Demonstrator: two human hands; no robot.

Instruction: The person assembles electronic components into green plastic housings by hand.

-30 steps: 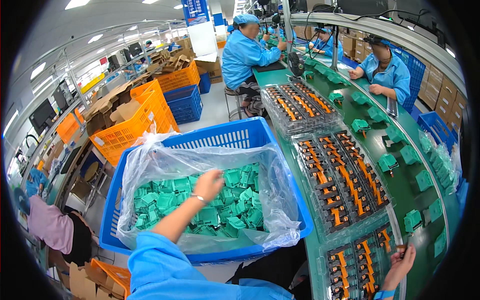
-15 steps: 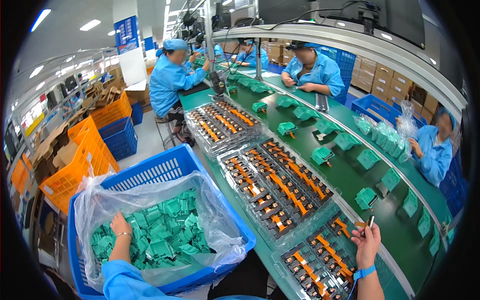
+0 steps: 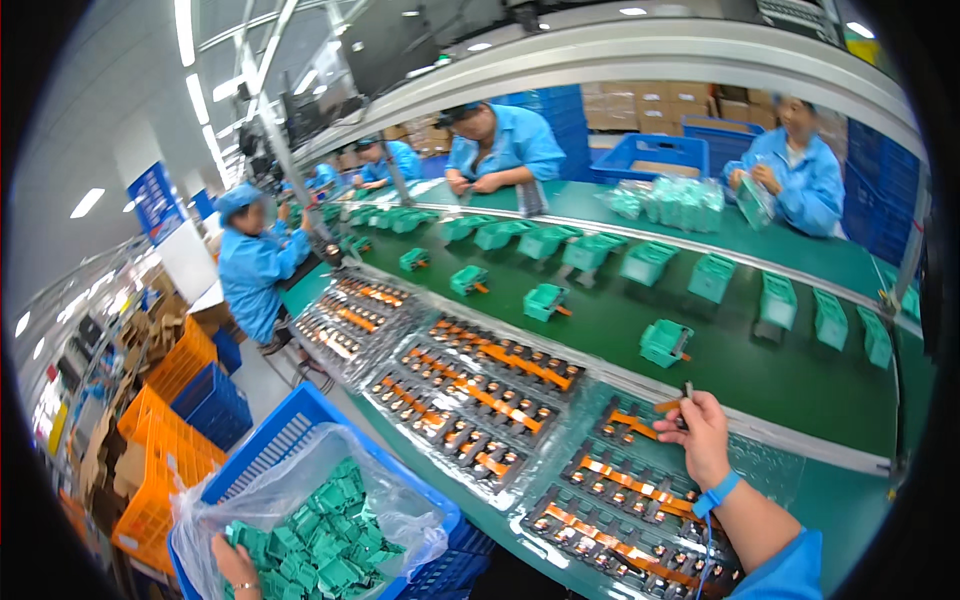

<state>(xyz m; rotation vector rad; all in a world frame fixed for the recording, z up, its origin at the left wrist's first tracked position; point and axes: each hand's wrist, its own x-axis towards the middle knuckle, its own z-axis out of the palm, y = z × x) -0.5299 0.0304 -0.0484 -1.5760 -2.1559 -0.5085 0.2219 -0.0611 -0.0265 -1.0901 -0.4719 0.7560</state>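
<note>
1. Left hand (image 3: 236, 562): inside the blue slotted plastic crate (image 3: 325, 400) lined with a clear plastic bag (image 3: 418, 535); fingers bent against the loose green plastic housings (image 3: 330, 540) at the near left. Cannot tell whether they grip one.
2. Right hand (image 3: 703, 440): fingers pinched on a small orange-and-dark piece (image 3: 667, 406), held above the table (image 3: 845, 475), beside the dark green belt (image 3: 790, 380).
3. Beneath and left of it: black components with orange strips (image 3: 630, 482), in rows in clear trays.
4. On belt, just beyond right hand: one green housing with an orange tab (image 3: 665, 343).
</note>
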